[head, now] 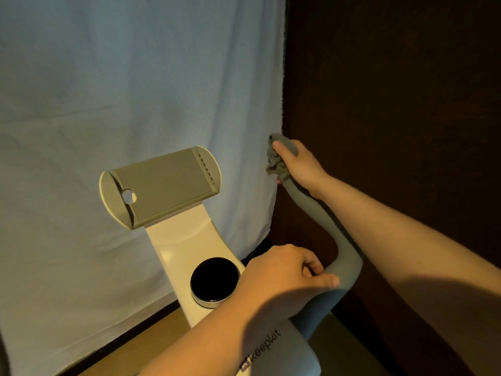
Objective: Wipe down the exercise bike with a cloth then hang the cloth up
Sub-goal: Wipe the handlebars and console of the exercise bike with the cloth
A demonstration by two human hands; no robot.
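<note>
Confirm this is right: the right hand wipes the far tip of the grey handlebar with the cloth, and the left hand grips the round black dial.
Not quite. In the head view the left hand grips the lower bend of the grey handlebar, beside the round black dial, not on it. The right hand does hold the cloth at the tip.

the cream-white exercise bike (187, 240) with grey padded handlebars is standing in front of a pale hanging sheet, its frame rising from the lower right toward the centre. a grey ribbed tablet holder (162, 185) is tilting back at the top of its column, and a round black knob (214, 279) is sitting below it on the column's sloping face. the curved grey right handlebar (344, 256) is bending upward to the right. the small crumpled grey cloth (275, 162) is bunching around the upper tip of that handlebar, touching it. a dark "keepkit" logo is showing on the grey lower body.
</note>
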